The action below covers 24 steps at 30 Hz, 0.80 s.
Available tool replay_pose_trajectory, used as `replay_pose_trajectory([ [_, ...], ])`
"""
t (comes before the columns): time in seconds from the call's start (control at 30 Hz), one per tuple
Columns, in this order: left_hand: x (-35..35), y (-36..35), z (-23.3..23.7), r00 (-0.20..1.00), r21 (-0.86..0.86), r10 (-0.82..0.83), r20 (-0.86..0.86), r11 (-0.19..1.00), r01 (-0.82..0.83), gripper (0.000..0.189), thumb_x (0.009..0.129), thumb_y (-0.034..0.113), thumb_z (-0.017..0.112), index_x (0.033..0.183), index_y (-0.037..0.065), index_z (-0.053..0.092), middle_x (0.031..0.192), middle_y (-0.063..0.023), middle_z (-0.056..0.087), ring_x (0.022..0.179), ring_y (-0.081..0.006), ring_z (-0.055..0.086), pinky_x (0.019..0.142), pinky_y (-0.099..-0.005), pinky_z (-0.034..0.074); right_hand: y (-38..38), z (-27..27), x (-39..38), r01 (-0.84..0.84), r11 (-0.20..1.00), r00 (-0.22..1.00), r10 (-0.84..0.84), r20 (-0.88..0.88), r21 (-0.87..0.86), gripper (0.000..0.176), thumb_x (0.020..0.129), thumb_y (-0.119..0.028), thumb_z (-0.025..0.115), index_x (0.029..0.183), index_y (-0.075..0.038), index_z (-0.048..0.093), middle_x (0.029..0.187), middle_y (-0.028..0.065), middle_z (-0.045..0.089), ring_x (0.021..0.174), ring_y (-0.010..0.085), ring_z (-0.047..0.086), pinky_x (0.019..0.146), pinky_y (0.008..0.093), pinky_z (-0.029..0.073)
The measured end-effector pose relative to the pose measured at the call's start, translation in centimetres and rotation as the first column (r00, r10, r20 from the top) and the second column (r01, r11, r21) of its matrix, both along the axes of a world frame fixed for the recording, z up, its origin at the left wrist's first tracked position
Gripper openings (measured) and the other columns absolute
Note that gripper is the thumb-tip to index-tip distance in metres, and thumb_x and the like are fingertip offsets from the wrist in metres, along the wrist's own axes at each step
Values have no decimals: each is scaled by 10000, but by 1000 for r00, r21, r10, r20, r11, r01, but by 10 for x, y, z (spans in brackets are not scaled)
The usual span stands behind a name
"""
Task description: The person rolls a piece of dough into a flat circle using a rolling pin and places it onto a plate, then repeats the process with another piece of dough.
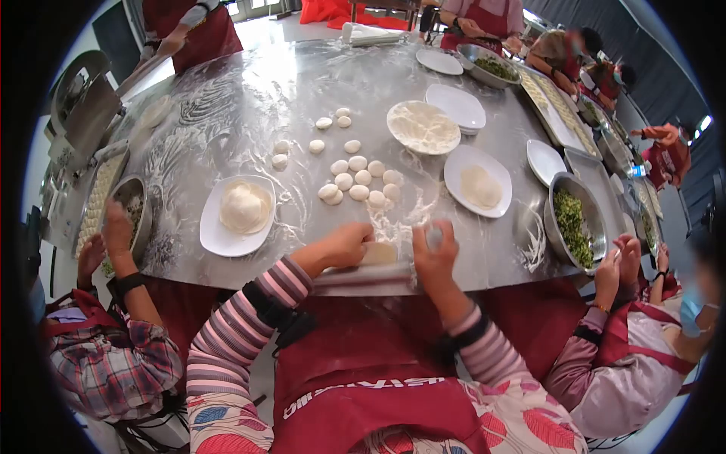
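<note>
Close to the table's near edge, my left hand (346, 246) is closed, with its fingers pinched on the rim of a flat dough wrapper (380, 254). A rolling pin (363, 278), blurred by motion, lies across just in front of my body. My right hand (436, 253) is over the pin's right end, its fingers curled and partly smeared. Beyond my hands, several round dough pieces (362, 177) sit on the floured steel table (227, 144). To the left, a white plate (214, 240) bears a stack of wrappers (246, 206); on another plate (458, 161) lies a flatter stack (480, 187).
A bowl of flour (423, 127) stands past the dough pieces. Metal bowls of chopped green filling (572, 219) are at the right and far right. Co-workers' hands are at the left (117, 231) and right (616, 261). A long tray (556, 110) extends along the right side.
</note>
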<state>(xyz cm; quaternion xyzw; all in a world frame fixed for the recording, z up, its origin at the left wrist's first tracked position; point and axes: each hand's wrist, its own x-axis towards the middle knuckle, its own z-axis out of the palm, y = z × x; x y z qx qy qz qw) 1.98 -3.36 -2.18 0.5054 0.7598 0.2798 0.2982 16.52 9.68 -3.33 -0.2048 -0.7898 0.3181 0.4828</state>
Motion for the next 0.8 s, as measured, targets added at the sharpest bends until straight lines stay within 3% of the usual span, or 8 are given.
replay_pose_trajectory([
  [0.2,-7,10,-7,991,81,133,-25,988,-130,230,792,203,553,806,-23,592,758,-222,601,742,-352,589,687,-417,442,24,-3,-59,18,979,997,-3,-75,203,280,740,-96,665,944,-31,484,699,195,560,608,380,564,526,429,433],
  [0.3,4,-5,10,990,-28,35,-134,999,-39,280,762,247,571,842,-19,606,883,-238,604,841,-393,569,750,-448,434,14,-15,-13,-35,998,999,35,9,45,246,729,-57,658,904,-40,486,723,154,560,602,323,574,554,376,458],
  [0.4,-5,-27,1,996,143,84,-6,986,-82,306,749,257,577,868,-23,610,891,-247,601,856,-386,571,764,-442,434,-6,-11,14,-72,996,997,73,15,-61,231,729,-45,653,888,-40,485,713,129,545,597,281,568,564,343,456],
  [0.53,-75,-96,41,962,100,250,109,960,-261,312,753,178,612,986,-27,586,848,-118,620,798,-154,557,708,-321,452,-11,-17,16,-119,965,993,115,-29,-234,209,730,-25,647,863,-33,486,716,113,532,609,240,559,584,299,447],
  [0.57,-106,-120,27,940,238,338,42,911,-338,295,725,186,644,932,-18,593,812,-106,608,763,-145,548,672,-321,455,-12,-13,16,-114,967,993,112,-21,-229,205,731,-20,648,855,-31,485,717,110,528,613,233,556,590,289,445],
  [0.6,-123,-134,43,887,50,437,-152,899,-435,294,683,196,681,868,-12,587,795,-117,595,740,-179,560,655,-330,460,-11,-11,15,-103,966,995,100,-26,-236,205,731,-20,648,855,-31,485,717,110,528,613,233,556,590,289,445],
  [0.67,-132,-150,46,570,225,610,-551,766,-602,264,672,171,671,833,-15,574,777,-154,601,719,-251,588,664,-345,468,-9,-9,14,-142,961,990,134,-48,-238,196,733,-13,646,846,-32,486,712,111,532,604,237,561,578,294,445],
  [0.8,-132,-98,30,827,212,478,-295,877,-431,191,703,185,604,797,19,620,782,-181,625,755,-319,604,700,-382,475,-10,-2,12,-92,983,996,91,-13,-160,197,732,-12,648,842,-35,486,706,114,536,591,245,567,563,299,445],
])
